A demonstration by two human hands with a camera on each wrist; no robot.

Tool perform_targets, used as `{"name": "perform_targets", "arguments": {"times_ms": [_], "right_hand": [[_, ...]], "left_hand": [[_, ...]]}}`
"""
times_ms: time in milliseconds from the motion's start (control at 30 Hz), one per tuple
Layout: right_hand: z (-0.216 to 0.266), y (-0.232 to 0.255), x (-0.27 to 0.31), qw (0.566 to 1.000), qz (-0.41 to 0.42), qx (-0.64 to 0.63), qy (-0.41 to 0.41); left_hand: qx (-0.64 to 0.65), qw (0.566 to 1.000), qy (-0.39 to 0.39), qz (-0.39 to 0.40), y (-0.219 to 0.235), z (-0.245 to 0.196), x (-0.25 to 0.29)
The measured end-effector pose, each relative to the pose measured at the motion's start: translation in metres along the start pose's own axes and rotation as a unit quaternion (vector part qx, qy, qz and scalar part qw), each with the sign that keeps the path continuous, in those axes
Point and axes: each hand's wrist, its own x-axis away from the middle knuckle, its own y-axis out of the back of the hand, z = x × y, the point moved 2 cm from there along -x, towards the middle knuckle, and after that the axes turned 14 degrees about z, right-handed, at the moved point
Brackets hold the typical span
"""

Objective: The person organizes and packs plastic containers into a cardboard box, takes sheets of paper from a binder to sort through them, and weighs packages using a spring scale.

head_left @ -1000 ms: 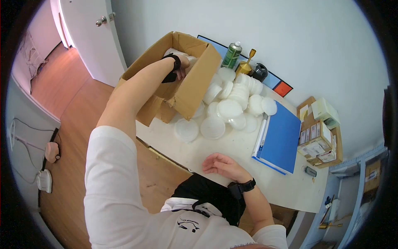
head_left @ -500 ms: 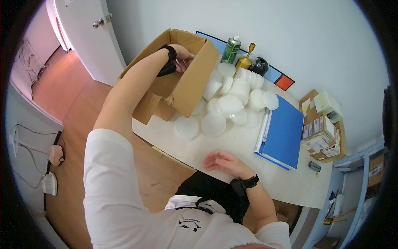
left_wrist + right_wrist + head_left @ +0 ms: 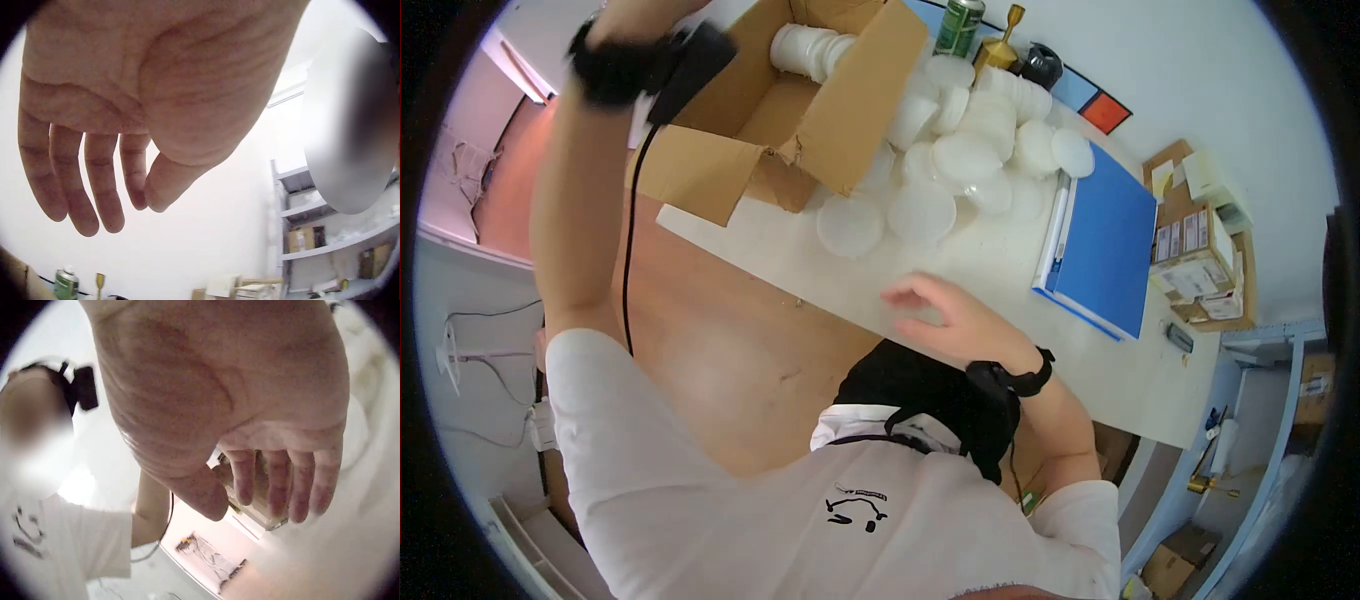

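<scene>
My left hand (image 3: 131, 106) is raised to the left of the cardboard box (image 3: 860, 110), mostly cut off at the top of the head view. In the left wrist view its fingers hang loosely with nothing in them, the thumb near the index fingertip. Inside the box lie stacked white round plastic lids (image 3: 800, 50). A heap of similar translucent white lids (image 3: 967, 158) covers the table beside it. My right hand (image 3: 960, 322) hovers over the table's front edge, fingers relaxed and holding nothing; its palm (image 3: 231, 394) fills the right wrist view.
A blue binder (image 3: 1108, 235) lies right of the heap on the white table (image 3: 990, 270). Behind stand a green spray can (image 3: 959, 28), a gold-coloured object (image 3: 997, 50) and a black item (image 3: 1041, 65). Small cartons (image 3: 1195, 245) sit at the far right.
My left hand has come out of the box and risen to the upper left, empty. The right hand stays near the table edge. The head view has tilted downward.
</scene>
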Motion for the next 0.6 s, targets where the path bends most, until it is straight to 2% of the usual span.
{"name": "perform_targets", "arguments": {"times_ms": [33, 67, 100, 133, 167, 200, 233, 300, 333, 400, 433, 467, 500, 567, 600], "right_hand": [[0.010, 0.003, -0.011, 0.980, -0.042, 0.194, 0.002], [0.013, 0.002, -0.024, 0.945, -0.097, 0.311, 0.016], [0.016, -0.001, -0.038, 0.893, -0.151, 0.423, 0.029], [0.014, 0.000, -0.054, 0.894, -0.156, 0.419, 0.032], [0.011, 0.000, -0.069, 0.853, -0.195, 0.482, 0.036], [0.007, -0.001, -0.080, 0.806, -0.232, 0.543, 0.041], [0.004, -0.002, -0.087, 0.806, -0.238, 0.540, 0.045], [-0.006, -0.002, -0.098, 0.770, -0.246, 0.588, -0.038], [-0.012, -0.003, -0.100, 0.770, -0.251, 0.585, -0.036], [-0.025, -0.004, -0.103, 0.816, -0.207, 0.536, -0.066], [-0.024, -0.006, -0.097, 0.815, -0.208, 0.536, -0.068], [-0.020, -0.008, -0.086, 0.826, -0.219, 0.519, -0.031], [-0.015, -0.013, -0.072, 0.835, -0.230, 0.500, 0.004], [-0.003, -0.014, -0.043, 0.850, -0.227, 0.476, 0.020], [0.000, -0.014, -0.031, 0.866, -0.249, 0.433, 0.039]], "left_hand": [[0.024, 0.998, -0.050, -0.013, -0.013, -0.004, 0.012], [0.049, 0.994, -0.099, -0.024, -0.026, -0.007, 0.025], [0.074, 0.986, -0.147, -0.037, -0.038, -0.017, 0.042], [0.086, 0.990, -0.111, 0.015, -0.055, -0.039, 0.062], [0.098, 0.990, -0.073, 0.067, -0.071, -0.060, 0.082], [0.091, 0.983, -0.124, 0.098, -0.089, -0.060, 0.092], [0.084, 0.973, -0.174, 0.129, -0.113, -0.055, 0.100], [0.095, 0.956, -0.059, 0.270, -0.149, -0.051, 0.119], [0.104, 0.952, -0.035, 0.286, -0.170, -0.041, 0.124], [0.110, 0.946, -0.015, 0.304, -0.206, -0.015, 0.130], [0.131, 0.954, 0.060, 0.262, -0.220, 0.000, 0.133], [0.152, 0.954, 0.135, 0.219, -0.232, 0.015, 0.135], [0.155, 0.954, 0.132, 0.222, -0.247, 0.030, 0.135], [0.292, 0.942, 0.144, 0.079, -0.269, 0.052, 0.135], [0.304, 0.938, 0.145, 0.079, -0.276, 0.049, 0.133]]}}
